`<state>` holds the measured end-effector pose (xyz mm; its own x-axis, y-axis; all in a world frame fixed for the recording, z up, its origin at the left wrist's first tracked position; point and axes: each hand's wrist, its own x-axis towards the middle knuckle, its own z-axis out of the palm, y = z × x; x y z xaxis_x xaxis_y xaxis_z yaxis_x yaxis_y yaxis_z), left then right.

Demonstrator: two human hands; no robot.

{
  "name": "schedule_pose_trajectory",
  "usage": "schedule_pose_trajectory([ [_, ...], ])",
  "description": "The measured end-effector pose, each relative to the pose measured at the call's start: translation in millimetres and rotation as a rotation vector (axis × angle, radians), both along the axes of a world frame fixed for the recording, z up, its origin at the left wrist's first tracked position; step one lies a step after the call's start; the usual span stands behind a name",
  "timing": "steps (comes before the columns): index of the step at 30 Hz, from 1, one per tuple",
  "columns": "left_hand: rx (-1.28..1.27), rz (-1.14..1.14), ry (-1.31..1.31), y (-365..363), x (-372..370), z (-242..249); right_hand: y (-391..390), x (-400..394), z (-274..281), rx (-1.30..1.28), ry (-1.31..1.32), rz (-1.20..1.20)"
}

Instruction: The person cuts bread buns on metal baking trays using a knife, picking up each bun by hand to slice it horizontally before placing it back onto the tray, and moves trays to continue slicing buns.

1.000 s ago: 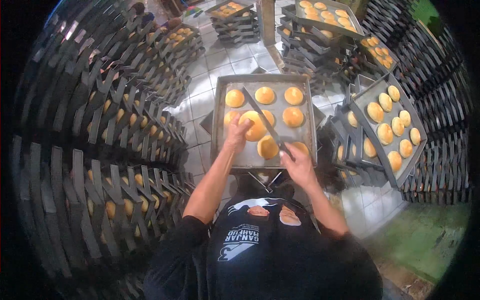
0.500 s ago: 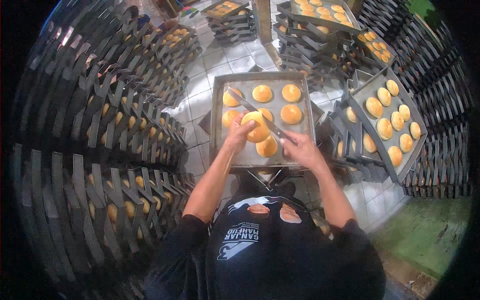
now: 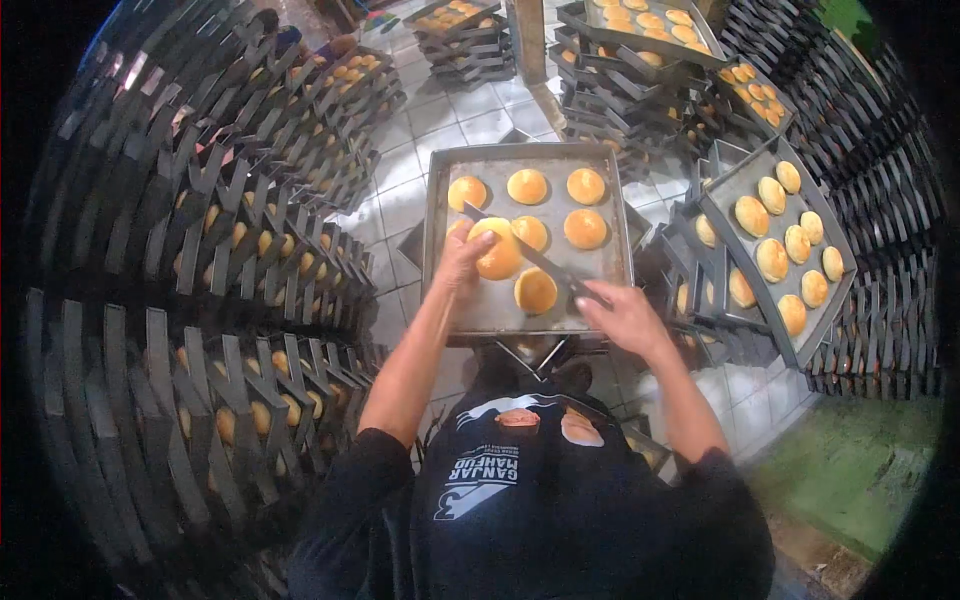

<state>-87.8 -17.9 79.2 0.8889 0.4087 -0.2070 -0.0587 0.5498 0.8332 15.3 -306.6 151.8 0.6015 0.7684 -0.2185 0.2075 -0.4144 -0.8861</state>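
My left hand [image 3: 463, 255] is closed around a round golden bun [image 3: 497, 252], its thumb lying over the top, above the baking tray [image 3: 590, 322]. A long knife [image 3: 545, 264] is gripped by the handle in my right hand [image 3: 618, 310]. Its blade slants up and left to the bun, and the tip shows past the bun's far side. The blade's middle is hidden by the bun. More buns rest on the tray beneath, among them one nearest me [image 3: 535, 290] and one at the far right [image 3: 585, 186].
Tall stacks of dark trays with buns [image 3: 230, 400] rise on my left. To the right, a tilted tray of buns [image 3: 740, 190] tops another stack. Further stacks [image 3: 465, 45] and a post [image 3: 527, 40] stand beyond, on a tiled floor [image 3: 408, 150].
My left hand and the bun have shifted slightly left and nearer me. My right hand has drawn the knife back to the right and towards me, so less blade shows beyond the bun.
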Motion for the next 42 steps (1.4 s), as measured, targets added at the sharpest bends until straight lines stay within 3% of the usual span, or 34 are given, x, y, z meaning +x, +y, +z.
schedule_pose_trajectory([
  [3, 0.022, -0.018, 0.021, 4.9, -7.6, 0.2, -20.6, 0.4, -19.9, 0.019, 0.076, 0.056],
  [6, 0.057, -0.01, 0.041, -23.2, 4.7, -14.8, 13.7, -5.6, -42.1, 0.111, 0.095, 0.009],
  [14, -0.03, -0.014, 0.032, 5.3, -9.1, -21.6, -10.6, -18.9, -27.2, -0.027, 0.167, 0.054],
  [17, -0.055, 0.176, -0.01, -41.7, 8.1, -22.9, 25.2, -24.4, -50.7, 0.073, 0.141, 0.018],
  [20, -0.035, 0.196, -0.031, -32.5, 6.9, -31.9, 28.2, -25.4, -44.0, 0.032, 0.148, -0.016],
  [21, -0.089, 0.19, -0.003, -21.0, 2.1, -27.8, 16.0, -22.9, -50.9, 0.025, 0.029, 0.052],
  [24, -0.084, 0.168, 0.001, -7.2, -9.9, -28.1, -4.7, -32.8, -51.9, 0.019, 0.133, 0.005],
  [28, -0.181, 0.259, -0.064, -55.0, 2.6, -37.9, 39.0, -48.4, -63.0, 0.115, 0.151, -0.064],
  [30, -0.205, 0.238, -0.054, -57.2, 2.0, -37.0, 49.7, -48.8, -93.7, 0.052, 0.121, -0.038],
  [32, -0.143, 0.359, -0.017, -46.4, -0.3, -41.4, 42.1, -60.3, -119.5, 0.158, -0.022, -0.059],
  [34, -0.139, 0.382, -0.004, -25.8, -7.0, -59.0, 11.2, -69.5, -112.4, 0.127, 0.023, -0.055],
  [36, -0.173, 0.461, 0.053, -7.5, -21.6, -73.2, -26.3, -70.4, -106.4, -0.056, 0.318, 0.023],
  [38, -0.117, 0.429, 0.053, 9.1, -42.4, -96.0, -64.5, -62.2, -100.5, -0.119, 0.242, 0.157],
  [40, 0.096, 0.386, 0.352, 15.3, -59.6, -107.2, -98.6, -55.3, -101.4, -0.169, 0.337, 0.144],
  [41, 0.421, 0.339, 0.583, 28.6, -66.6, -135.9, -108.6, -52.5, -101.7, -0.168, 0.338, 0.151],
  [42, 0.423, 0.343, 0.585, 30.2, -66.8, -131.9, -116.4, -49.7, -101.9, -0.186, 0.381, 0.054],
])
